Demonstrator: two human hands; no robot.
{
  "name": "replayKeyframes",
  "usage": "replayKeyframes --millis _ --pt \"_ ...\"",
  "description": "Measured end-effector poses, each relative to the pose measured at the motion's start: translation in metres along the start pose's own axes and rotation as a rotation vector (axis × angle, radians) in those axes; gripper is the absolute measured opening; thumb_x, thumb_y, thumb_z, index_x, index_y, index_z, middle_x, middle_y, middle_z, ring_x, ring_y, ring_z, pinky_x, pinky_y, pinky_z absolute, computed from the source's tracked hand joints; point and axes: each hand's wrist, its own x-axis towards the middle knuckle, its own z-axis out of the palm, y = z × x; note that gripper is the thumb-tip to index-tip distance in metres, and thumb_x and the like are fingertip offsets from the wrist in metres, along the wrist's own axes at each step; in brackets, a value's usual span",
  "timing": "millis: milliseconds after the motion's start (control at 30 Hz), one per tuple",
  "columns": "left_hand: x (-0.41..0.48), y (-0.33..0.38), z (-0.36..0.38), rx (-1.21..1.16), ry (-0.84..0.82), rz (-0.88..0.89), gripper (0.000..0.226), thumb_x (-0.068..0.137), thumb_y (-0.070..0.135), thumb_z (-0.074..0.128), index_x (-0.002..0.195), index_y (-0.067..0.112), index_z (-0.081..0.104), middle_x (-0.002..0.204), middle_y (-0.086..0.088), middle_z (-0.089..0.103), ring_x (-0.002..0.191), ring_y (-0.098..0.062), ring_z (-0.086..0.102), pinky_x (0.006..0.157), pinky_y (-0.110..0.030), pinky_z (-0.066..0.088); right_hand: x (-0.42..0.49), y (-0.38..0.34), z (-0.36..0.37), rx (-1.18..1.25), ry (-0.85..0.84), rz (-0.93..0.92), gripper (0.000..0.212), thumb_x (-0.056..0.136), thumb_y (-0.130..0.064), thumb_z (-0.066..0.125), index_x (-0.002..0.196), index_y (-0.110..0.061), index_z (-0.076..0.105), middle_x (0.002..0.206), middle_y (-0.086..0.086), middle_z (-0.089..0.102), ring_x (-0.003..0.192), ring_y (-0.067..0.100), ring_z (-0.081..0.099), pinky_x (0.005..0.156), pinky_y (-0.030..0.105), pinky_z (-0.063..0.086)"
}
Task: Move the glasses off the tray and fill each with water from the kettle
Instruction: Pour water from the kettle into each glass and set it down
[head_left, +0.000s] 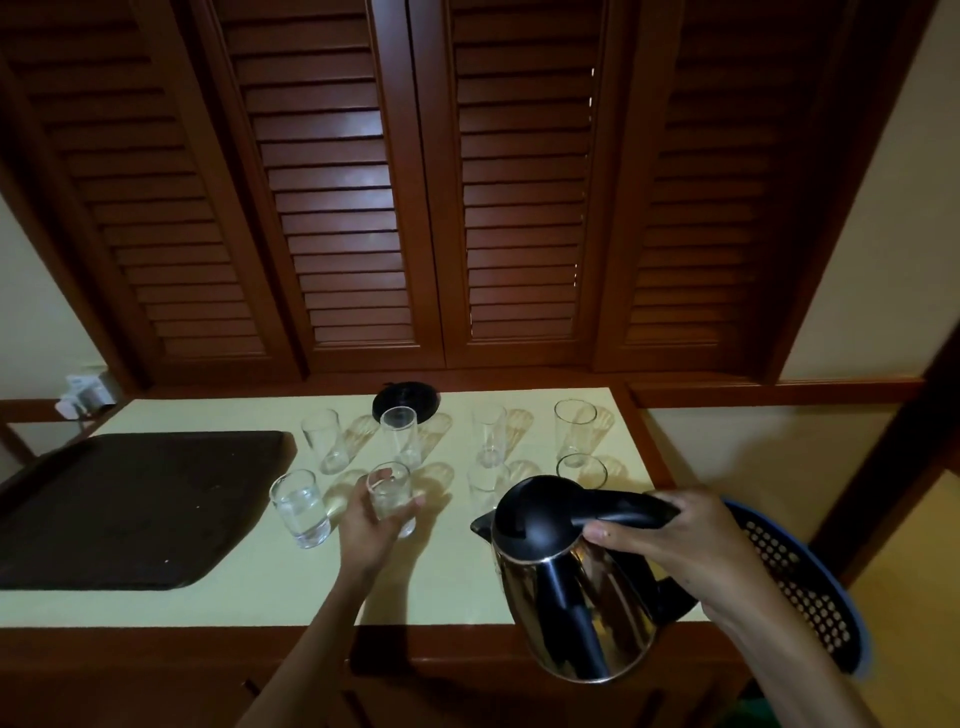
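All eight clear tumbler glasses stand on the pale yellow desk (234, 597) to the right of the dark brown rectangular tray (130, 509), in two rows of four, spaced apart, likely so the spout can reach each in turn. The front glass nearest the tray (300, 509) holds water. The left hand (371, 525) curls round the second front glass (390, 499), one place further right of the tray, apparently to steady it for pouring; whether it already holds water I cannot tell.

The right hand (670, 540) grips the black handle of the polished steel kettle with the black lid (571, 577), held above the desk's front edge, well right of the tray. Its spout points left towards the gripped glass, yet the body is close to upright and no stream shows, so this looks like the pause between pours. The kettle partly hides the third front glass (488, 486).

The round black kettle base (406, 402) sits behind the back row, right of the tray's far corner, out of the way of the pouring. A blue perforated plastic basket (800, 582) lies further right, beyond the kettle.

Judging by this, unloading is done and filling is early.
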Motion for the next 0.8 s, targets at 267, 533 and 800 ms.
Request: replayKeyframes --millis 267,533,800 --pt "-0.002 -0.007 0.002 0.151 -0.029 -0.015 0.103 0.069 0.032 0.096 0.152 0.021 0.037 0.135 0.005 0.056 0.119 -0.021 0.059 0.098 -0.047 0.057 0.003 -0.001 -0.009 0.006 0.021 0.059 0.04 0.049 -0.036 0.094 0.079 -0.013 0.082 0.076 0.003 0.082 0.071 0.017 0.08 0.069 0.031 0.058" --pt "-0.099 -0.014 0.048 0.024 0.098 -0.008 0.056 0.079 0.001 0.083 0.116 0.032 0.054 0.115 -0.007 0.065 0.103 -0.03 0.068 0.089 -0.042 0.055 0.003 -0.001 -0.026 -0.044 0.034 0.056 0.046 0.052 -0.044 0.091 0.084 -0.013 0.081 0.08 0.002 0.083 0.075 0.017 0.081 0.075 0.031 0.059" --pt "-0.062 0.025 0.097 -0.042 -0.106 0.019 0.098 0.077 0.019 0.089 0.158 0.012 0.033 0.156 -0.004 0.046 0.143 -0.021 0.046 0.117 -0.039 0.042 0.003 0.003 -0.04 -0.064 0.088 0.053 0.027 0.062 -0.034 0.092 0.081 -0.022 0.078 0.073 -0.009 0.081 0.066 0.008 0.079 0.065 0.023 0.058"
